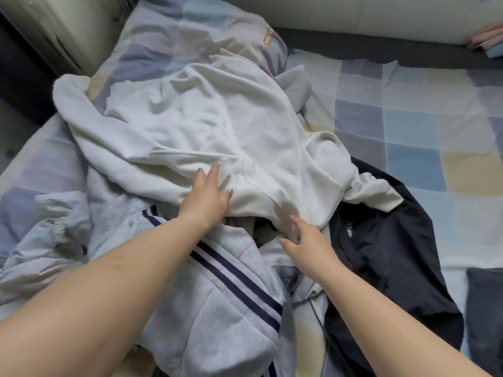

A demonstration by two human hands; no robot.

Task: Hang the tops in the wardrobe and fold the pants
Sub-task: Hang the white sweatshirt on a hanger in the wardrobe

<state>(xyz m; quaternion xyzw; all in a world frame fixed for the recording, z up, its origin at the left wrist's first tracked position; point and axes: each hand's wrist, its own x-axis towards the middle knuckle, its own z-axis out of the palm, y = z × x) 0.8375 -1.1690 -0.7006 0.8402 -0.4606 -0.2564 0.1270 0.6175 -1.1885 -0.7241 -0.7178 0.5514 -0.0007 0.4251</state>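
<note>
Tops and pants are all lying in one loose heap on the bed (408,126), so the task is judged to be only just being started: nothing is being shown hung, nothing folded, and no wardrobe or hanger is being shown. A white top (206,118) is being spread across the centre of the heap, reaching toward 11 o'clock. It is being pressed flat by the left hand (208,195), fingers straight and slightly spread, with nothing gripped. The right hand (307,238), at 5 o'clock of the left, is being held open with fingers loosely extended at the top's hem; whether cloth is being pinched cannot be told. A grey striped garment (217,308) is lying at 6 o'clock and a dark garment (394,254) at 4 o'clock, both still to be sorted. A checked sheet is covering the bed; a pillow (163,36) is lying at 12 o'clock, and a pale padded wall (367,20) is running along 1 o'clock.
</note>
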